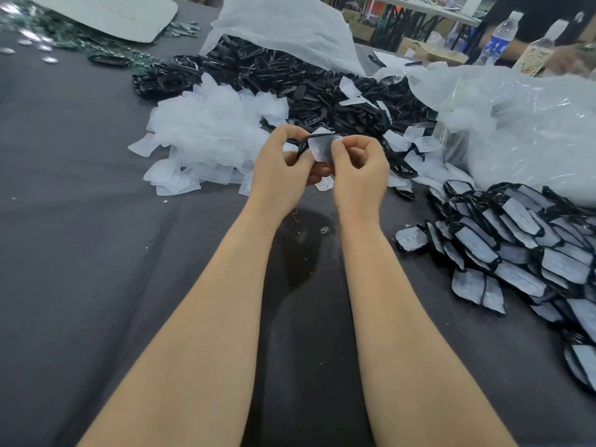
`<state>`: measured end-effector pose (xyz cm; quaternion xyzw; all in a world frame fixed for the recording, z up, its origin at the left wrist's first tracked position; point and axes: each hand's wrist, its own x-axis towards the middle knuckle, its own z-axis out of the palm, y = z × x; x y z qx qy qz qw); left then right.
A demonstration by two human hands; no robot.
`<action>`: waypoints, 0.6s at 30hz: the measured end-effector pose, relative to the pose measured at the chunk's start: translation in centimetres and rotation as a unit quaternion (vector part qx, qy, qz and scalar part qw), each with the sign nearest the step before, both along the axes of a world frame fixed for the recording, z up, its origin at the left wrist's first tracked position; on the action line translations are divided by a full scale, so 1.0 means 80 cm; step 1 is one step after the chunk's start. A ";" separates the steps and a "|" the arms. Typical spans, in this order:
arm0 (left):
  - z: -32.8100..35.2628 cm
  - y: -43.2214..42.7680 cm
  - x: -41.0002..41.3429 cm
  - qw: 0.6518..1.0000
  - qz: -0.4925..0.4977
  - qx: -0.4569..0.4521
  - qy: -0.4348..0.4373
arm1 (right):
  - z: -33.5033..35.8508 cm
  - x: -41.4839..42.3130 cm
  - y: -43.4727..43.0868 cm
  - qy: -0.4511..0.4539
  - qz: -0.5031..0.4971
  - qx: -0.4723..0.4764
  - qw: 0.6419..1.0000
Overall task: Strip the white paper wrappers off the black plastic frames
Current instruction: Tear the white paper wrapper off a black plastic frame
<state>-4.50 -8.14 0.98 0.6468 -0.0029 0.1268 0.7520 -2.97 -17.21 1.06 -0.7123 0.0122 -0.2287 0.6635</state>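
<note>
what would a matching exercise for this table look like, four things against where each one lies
Things
1. loose white wrappers
2. bare black frames
3. wrapped frames
4. blue-label water bottle

Places
a. upright at the far right
b. stacked on the near right of the table
c. far middle, spilling from the white bag
d. heaped just beyond the left hand

Pairs: 1-d, 2-c, 3-b, 4-a
</note>
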 end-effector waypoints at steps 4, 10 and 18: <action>0.001 -0.001 -0.002 1.000 -0.011 -0.007 0.002 | -0.004 0.003 0.001 0.009 0.000 0.033 0.999; 0.000 -0.001 -0.001 1.000 -0.027 -0.009 0.009 | -0.004 0.014 -0.004 0.071 0.046 0.186 0.979; 0.003 -0.002 0.000 0.999 -0.021 -0.032 0.011 | -0.003 0.015 -0.006 0.070 0.051 0.156 0.984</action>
